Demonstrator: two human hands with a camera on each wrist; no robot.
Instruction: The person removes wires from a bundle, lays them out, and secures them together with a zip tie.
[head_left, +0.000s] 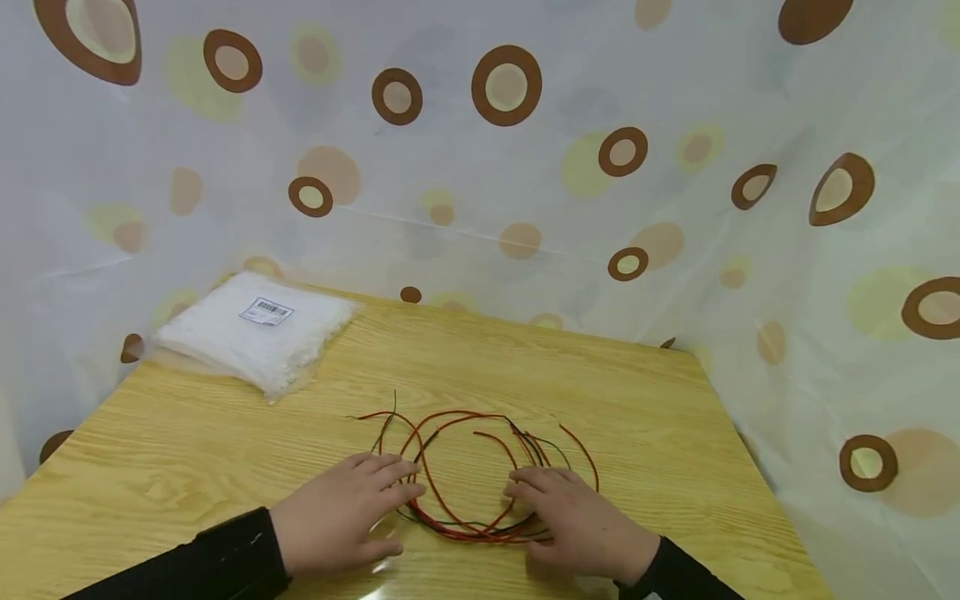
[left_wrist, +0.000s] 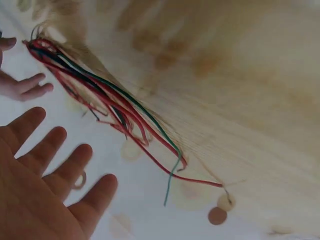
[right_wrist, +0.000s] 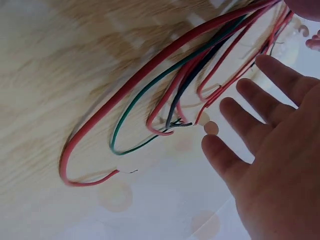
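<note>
Sleeves, black, one pair: left sleeve and right sleeve, at the near edge of the head view. Hands, bare, one pair: left hand and right hand, set well apart, palms down, fingers extended and spread, gripping nothing; contact with the wires cannot be told. Wires, insulated, red, black and green, one loose coil: lying on the near part of the desk, between the hands, its left and right sides partly beneath their fingers. Loose ends point several ways: a red end out to the left, a red end out to the right with bare metal at its tip, another red end inside the loop. Bag, clear plastic, white contents, one: flat at the desk's far left corner, beyond the left hand; barcode label on its top. Desk: pale wood grain. Backdrop, pale sheet, printed with brown rings and yellow and tan spots: behind the desk and along its sides.
</note>
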